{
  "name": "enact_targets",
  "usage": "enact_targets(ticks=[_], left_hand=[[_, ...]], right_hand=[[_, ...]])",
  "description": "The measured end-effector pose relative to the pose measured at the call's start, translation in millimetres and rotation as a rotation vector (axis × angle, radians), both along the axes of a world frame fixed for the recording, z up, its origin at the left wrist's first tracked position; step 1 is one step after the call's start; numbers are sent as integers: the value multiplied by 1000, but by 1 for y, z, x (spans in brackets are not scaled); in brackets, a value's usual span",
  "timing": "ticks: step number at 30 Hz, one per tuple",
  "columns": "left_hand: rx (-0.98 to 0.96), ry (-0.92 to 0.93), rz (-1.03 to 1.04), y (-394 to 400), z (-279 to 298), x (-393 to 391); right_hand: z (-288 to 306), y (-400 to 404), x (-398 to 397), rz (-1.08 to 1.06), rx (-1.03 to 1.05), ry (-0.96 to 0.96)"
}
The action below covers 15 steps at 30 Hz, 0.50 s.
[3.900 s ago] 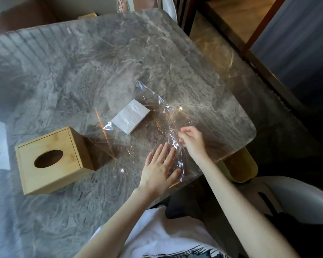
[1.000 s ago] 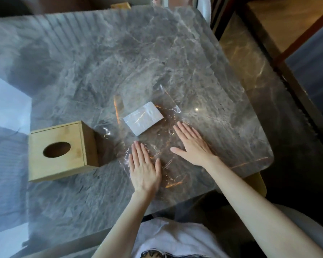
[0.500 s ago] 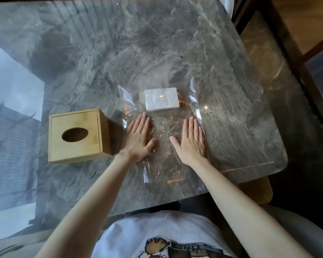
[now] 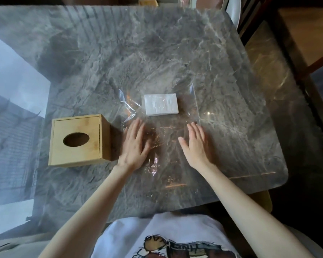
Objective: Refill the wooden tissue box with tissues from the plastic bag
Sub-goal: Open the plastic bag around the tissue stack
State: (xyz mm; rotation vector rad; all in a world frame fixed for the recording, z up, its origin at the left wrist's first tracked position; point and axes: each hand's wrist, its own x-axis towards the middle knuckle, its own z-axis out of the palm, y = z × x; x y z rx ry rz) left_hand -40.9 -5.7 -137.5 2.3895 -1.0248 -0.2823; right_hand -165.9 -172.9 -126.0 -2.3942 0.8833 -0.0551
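1. Both hands have slid a little apart since half a second ago, and the bag looks flatter now. The white stack has stayed in its place inside the bag.
2. From the head view, the plastic bag (image 4: 168,146) is see-through and lies flat on the grey stone surface (image 4: 175,53).
3. The stack of tissues (image 4: 161,104) is white. It sits inside the far part of the bag, past the fingertips of both hands.
4. The left hand (image 4: 135,146) lies flat on the left side of the bag. Its grip is spread wide, with the palm down, and it pinches nothing.
5. The right hand (image 4: 194,144) lies flat on the right side of the bag. Its grip is spread too, palm down, and it holds nothing.
6. The two hands are apart, with crinkly bag between them.
7. The wooden tissue box (image 4: 78,139) stands on the surface just left of the bag, close beside the left hand. Its oval hole faces up and looks dark inside.
8. A white shirt (image 4: 166,237) with a picture on it shows near the bag's close end, below the surface edge.
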Motion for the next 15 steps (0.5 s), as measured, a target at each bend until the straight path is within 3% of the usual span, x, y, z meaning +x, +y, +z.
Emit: enact_targets(ticks=[2,4,9,12,15], left_hand=[[-117,9,195,-7,10,6],[-188,139,379,-18,19,16],[-301,415,737,-41,27,55],[-341,562,846,-45,31,76],[-322,568,891,-48,25,93]], right_hand=[[4,-11,6,-172,17,-188],[6,-29,15,-321,64,-264],[8,-74,53,-604,514,-367],[11,-89,71,-669,788,-397],[18,-95,81,-647,923,-350]])
